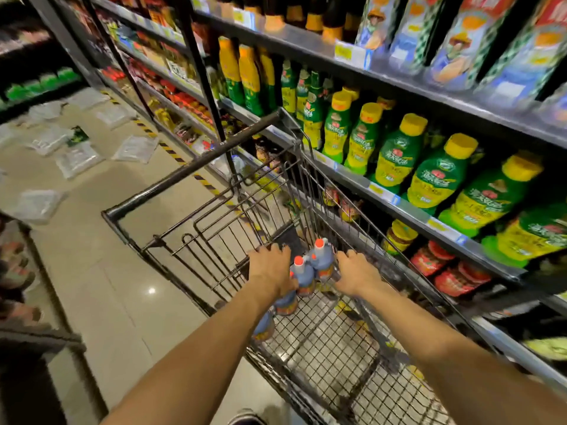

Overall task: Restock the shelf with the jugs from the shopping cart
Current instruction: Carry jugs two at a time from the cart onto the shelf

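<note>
Glossy beige floor tiles (122, 286) carry flat clear packets (76, 161); dark wire shopping cart (184, 172) stands alongside; left hand (270, 266) and right hand (357, 271) flank the orange-capped, blue-grey jugs (322, 259) upright in its basket, fingers curled downward, grip indeterminable; metal shelf (408, 210) holds rounded green, yellow-capped bottles (395, 154).

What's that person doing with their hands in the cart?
A person is restocking a store shelf. Both arms reach down into the wire shopping cart. The left hand and the right hand sit on either side of a bunch of dark jugs with red caps. The jugs are all in the cart, none lifted yet. Whether the fingers grip one is hard to tell. The shelf beside the cart holds green bottles with yellow caps.
</note>
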`<action>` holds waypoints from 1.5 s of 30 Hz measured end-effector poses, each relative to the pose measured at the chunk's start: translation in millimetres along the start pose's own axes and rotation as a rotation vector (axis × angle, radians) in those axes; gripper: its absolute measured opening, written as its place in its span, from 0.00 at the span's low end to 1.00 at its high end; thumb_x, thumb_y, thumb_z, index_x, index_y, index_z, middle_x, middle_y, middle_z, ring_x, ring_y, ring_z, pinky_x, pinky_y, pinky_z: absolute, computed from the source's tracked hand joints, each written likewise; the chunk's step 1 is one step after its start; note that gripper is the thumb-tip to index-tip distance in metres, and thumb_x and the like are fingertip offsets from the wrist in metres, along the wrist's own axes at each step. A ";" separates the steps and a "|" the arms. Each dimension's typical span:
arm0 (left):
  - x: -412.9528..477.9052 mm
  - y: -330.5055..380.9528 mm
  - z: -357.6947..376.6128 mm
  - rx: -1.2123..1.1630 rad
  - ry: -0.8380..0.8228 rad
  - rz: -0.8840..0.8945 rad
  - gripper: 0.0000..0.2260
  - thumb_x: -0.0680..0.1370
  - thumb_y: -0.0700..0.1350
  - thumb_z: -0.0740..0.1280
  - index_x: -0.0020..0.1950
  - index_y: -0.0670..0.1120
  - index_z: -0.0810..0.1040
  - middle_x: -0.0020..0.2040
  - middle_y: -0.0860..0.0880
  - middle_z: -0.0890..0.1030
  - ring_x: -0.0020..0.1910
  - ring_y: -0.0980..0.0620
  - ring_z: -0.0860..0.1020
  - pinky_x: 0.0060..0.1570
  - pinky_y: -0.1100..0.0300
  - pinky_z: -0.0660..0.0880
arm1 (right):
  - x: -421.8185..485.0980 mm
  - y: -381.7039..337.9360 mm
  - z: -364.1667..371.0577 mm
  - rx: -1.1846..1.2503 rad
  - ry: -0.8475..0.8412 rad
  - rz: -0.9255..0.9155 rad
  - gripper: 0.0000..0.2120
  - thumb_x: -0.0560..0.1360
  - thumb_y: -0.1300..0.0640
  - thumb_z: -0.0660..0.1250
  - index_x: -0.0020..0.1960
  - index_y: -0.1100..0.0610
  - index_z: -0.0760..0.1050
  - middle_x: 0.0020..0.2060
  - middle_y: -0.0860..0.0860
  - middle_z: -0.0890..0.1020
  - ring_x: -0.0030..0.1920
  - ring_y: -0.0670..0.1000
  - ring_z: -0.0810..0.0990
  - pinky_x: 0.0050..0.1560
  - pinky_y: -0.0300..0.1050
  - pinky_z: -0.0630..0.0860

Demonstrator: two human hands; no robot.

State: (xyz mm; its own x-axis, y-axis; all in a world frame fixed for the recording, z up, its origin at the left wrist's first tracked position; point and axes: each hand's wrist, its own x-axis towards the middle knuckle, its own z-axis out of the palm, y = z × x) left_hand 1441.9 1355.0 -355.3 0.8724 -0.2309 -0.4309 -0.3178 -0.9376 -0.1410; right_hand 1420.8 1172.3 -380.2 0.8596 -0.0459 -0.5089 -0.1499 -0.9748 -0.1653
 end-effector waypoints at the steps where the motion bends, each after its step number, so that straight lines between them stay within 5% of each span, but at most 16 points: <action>1: 16.9 0.8 6.9 0.004 -0.011 0.016 0.36 0.74 0.64 0.66 0.75 0.47 0.60 0.70 0.42 0.68 0.67 0.38 0.69 0.63 0.44 0.67 | 14.4 1.4 3.2 0.006 -0.009 0.010 0.30 0.76 0.45 0.68 0.72 0.57 0.62 0.71 0.57 0.66 0.71 0.60 0.65 0.66 0.56 0.69; 7: 125.2 8.8 64.4 -0.033 -0.060 0.129 0.35 0.74 0.59 0.68 0.75 0.46 0.59 0.71 0.43 0.65 0.69 0.38 0.67 0.64 0.42 0.68 | 111.4 4.4 32.9 0.201 -0.048 0.090 0.35 0.71 0.40 0.63 0.72 0.57 0.64 0.69 0.60 0.69 0.68 0.62 0.69 0.66 0.59 0.70; 10: 171.1 14.7 104.0 -0.073 -0.109 0.162 0.35 0.73 0.61 0.69 0.74 0.47 0.60 0.70 0.44 0.66 0.69 0.39 0.66 0.64 0.42 0.69 | 161.7 1.1 59.0 0.266 0.017 0.168 0.31 0.74 0.47 0.68 0.72 0.59 0.65 0.69 0.60 0.70 0.67 0.62 0.70 0.66 0.58 0.70; 14: 202.8 17.9 154.8 -0.409 -0.168 0.246 0.28 0.73 0.59 0.66 0.66 0.42 0.71 0.60 0.40 0.78 0.61 0.38 0.76 0.59 0.44 0.73 | 209.0 -9.5 94.1 0.421 0.154 0.264 0.30 0.75 0.51 0.69 0.72 0.61 0.65 0.70 0.60 0.69 0.70 0.61 0.69 0.69 0.56 0.68; 18: 220.0 15.2 170.2 -0.292 0.021 0.318 0.17 0.79 0.50 0.64 0.66 0.46 0.69 0.51 0.43 0.82 0.52 0.38 0.80 0.45 0.50 0.76 | 234.5 -16.4 127.8 0.380 0.364 0.281 0.20 0.77 0.54 0.66 0.68 0.57 0.72 0.64 0.56 0.78 0.60 0.60 0.79 0.55 0.51 0.76; 22: 221.3 15.5 172.9 -0.257 0.078 0.320 0.13 0.80 0.47 0.63 0.63 0.45 0.70 0.52 0.43 0.82 0.53 0.40 0.80 0.44 0.52 0.73 | 234.9 -8.4 127.7 0.350 0.388 0.233 0.16 0.76 0.60 0.64 0.64 0.55 0.73 0.57 0.57 0.80 0.56 0.61 0.80 0.49 0.51 0.74; 25: 220.9 19.0 175.6 -0.314 0.122 0.326 0.15 0.80 0.56 0.61 0.58 0.46 0.73 0.48 0.45 0.83 0.48 0.43 0.82 0.38 0.55 0.68 | 225.2 0.4 125.6 0.382 0.396 0.194 0.16 0.77 0.63 0.65 0.64 0.56 0.74 0.53 0.57 0.82 0.52 0.60 0.81 0.48 0.53 0.78; 32: 213.1 29.5 175.4 -0.390 0.158 0.308 0.17 0.80 0.57 0.60 0.54 0.43 0.75 0.45 0.42 0.84 0.43 0.42 0.82 0.35 0.56 0.67 | 185.3 20.0 134.9 0.358 0.345 0.152 0.14 0.77 0.59 0.68 0.62 0.54 0.75 0.54 0.54 0.81 0.52 0.55 0.81 0.45 0.42 0.72; 37: 194.7 54.0 173.0 -0.466 0.118 0.321 0.19 0.80 0.57 0.60 0.58 0.43 0.75 0.48 0.41 0.83 0.47 0.40 0.81 0.38 0.55 0.72 | 134.6 51.2 146.8 0.347 0.358 0.124 0.18 0.76 0.60 0.68 0.65 0.53 0.74 0.56 0.56 0.81 0.49 0.58 0.81 0.47 0.51 0.80; 41: 178.1 83.1 185.2 -0.677 0.099 0.258 0.17 0.73 0.57 0.69 0.52 0.45 0.74 0.48 0.43 0.81 0.46 0.40 0.80 0.39 0.54 0.71 | 101.8 75.9 152.8 0.390 0.311 0.170 0.22 0.76 0.59 0.66 0.70 0.52 0.69 0.56 0.54 0.80 0.48 0.59 0.81 0.46 0.52 0.79; 45: 165.2 100.7 210.0 -0.989 0.146 0.135 0.14 0.72 0.50 0.73 0.54 0.47 0.76 0.51 0.47 0.79 0.50 0.44 0.78 0.41 0.57 0.70 | 93.4 93.5 167.4 0.636 0.365 0.261 0.31 0.75 0.58 0.70 0.75 0.48 0.63 0.47 0.46 0.77 0.45 0.50 0.76 0.44 0.42 0.72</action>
State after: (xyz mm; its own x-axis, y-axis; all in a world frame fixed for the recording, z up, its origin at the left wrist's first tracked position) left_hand 1476.1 1277.0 -627.9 0.9098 -0.3183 -0.2662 -0.0239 -0.6807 0.7322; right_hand 1405.2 1113.4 -584.6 0.8479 -0.4331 -0.3059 -0.5261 -0.6150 -0.5874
